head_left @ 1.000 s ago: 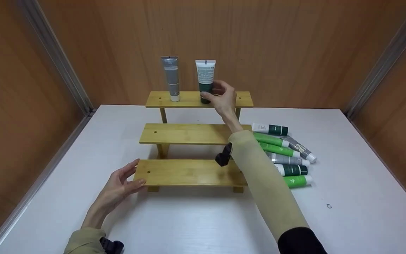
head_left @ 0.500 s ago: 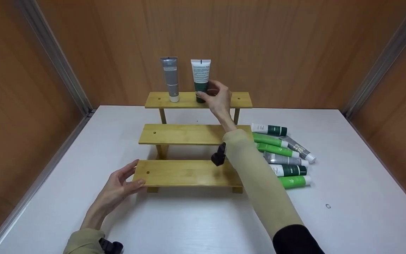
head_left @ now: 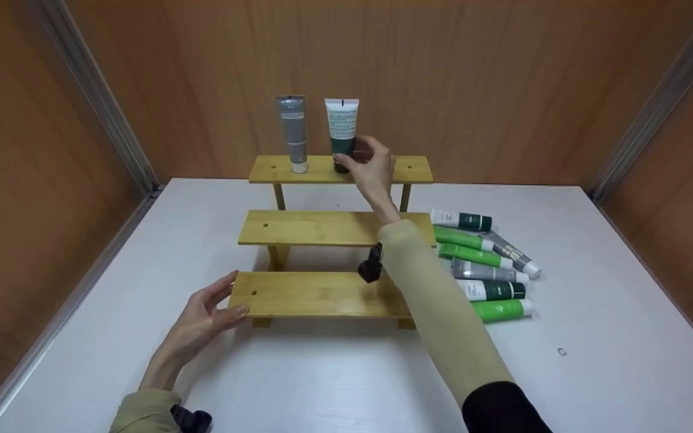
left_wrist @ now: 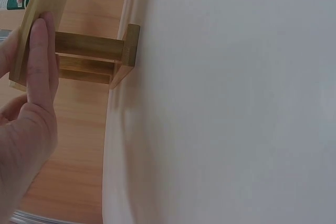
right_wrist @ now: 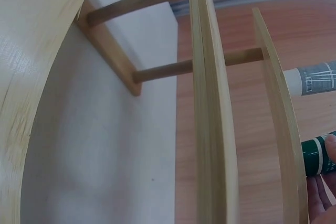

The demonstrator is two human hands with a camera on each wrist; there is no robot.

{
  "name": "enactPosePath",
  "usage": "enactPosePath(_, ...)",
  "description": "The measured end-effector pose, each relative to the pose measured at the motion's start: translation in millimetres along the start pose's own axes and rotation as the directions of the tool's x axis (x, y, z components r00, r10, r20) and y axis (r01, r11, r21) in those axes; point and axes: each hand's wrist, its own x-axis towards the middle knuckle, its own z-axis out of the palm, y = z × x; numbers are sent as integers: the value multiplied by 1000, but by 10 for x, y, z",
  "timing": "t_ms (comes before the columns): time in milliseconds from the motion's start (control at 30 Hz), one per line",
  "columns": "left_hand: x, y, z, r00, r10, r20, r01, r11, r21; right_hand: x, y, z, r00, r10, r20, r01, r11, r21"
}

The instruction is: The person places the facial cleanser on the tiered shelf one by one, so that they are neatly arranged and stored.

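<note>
Wood-panelled walls close in a white table (head_left: pixel 322 373), which carries a three-tier bamboo step shelf (head_left: pixel 322 228) near its middle. Beside the shelf's right end lies a loose heap of squeeze tubes (head_left: pixel 485 264), green, grey and white with dark green, flat on the table and touching one another. The person's right hand (head_left: pixel 373 165) reaches over the lower tiers to the top one, its fingers (head_left: pixel 346 160) curled round the dark green cap end of a white and dark green squeeze tube (head_left: pixel 341 132) that stands upright on its cap on the top tier. Just to its left on that tier stands a grey squeeze tube (head_left: pixel 293 132), also cap down, near but apart. The left hand (head_left: pixel 202 322) rests at the left end of the bottom tier, thumb laid on top and fingers (left_wrist: pixel 42 61) lying nearly straight against the plank's edge.
</note>
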Motion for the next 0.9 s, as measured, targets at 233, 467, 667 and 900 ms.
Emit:
enactPosePath(233,21,-9,-1,1000,1,5,-1,1000,5,0,22,-13,1000,5,6,-5,1000,0)
enactPosePath(467,42,-13,21,1000,-6,-1,6,1000,30,-58,38,-111,999,-9,38,8,999,31)
enactPosePath(667,41,-8,37,1000,-2,0,2,999,41,-243,86,-356,997,-50,52,46,995,84)
enactPosePath(900,31,-20,38,1000,10,-2,-10,999,39,-540,200,-945,978,-172,120,163,983,79)
